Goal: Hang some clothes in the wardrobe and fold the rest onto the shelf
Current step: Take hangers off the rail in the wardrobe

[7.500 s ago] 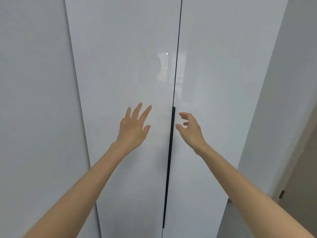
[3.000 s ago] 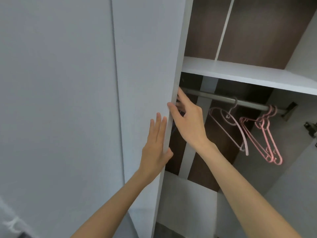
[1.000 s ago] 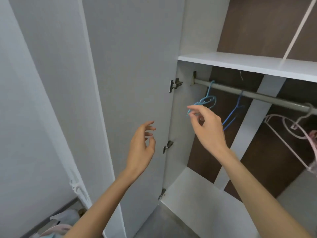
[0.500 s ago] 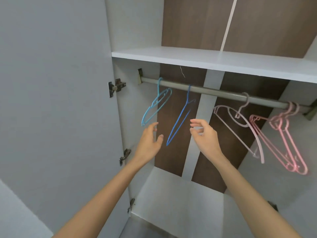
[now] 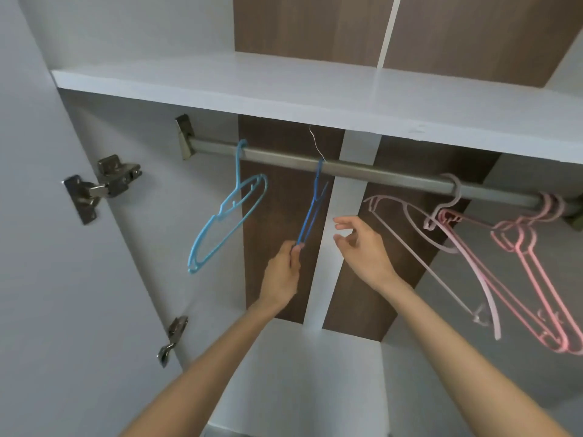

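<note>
Left fingers (image 5: 295, 250) now on dark-blue hanger (image 5: 312, 212)

Upper metal hinge (image 5: 104, 187), lower hinge (image 5: 172, 339) at L; thin white thread (image 5: 314, 143) dangling, brown back panel (image 5: 277, 209) behind.

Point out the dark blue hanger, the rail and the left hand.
dark blue hanger (image 5: 310, 216), head view, its arm.
rail (image 5: 394, 177), head view, bare middle.
left hand (image 5: 280, 272), head view, back of hand.

wardrobe (image 5: 151, 146): white interior | back panel (image 5: 303, 23): brown wood, white strip (image 5: 387, 26) | hinges (image 5: 107, 184): metal | light: even
</note>
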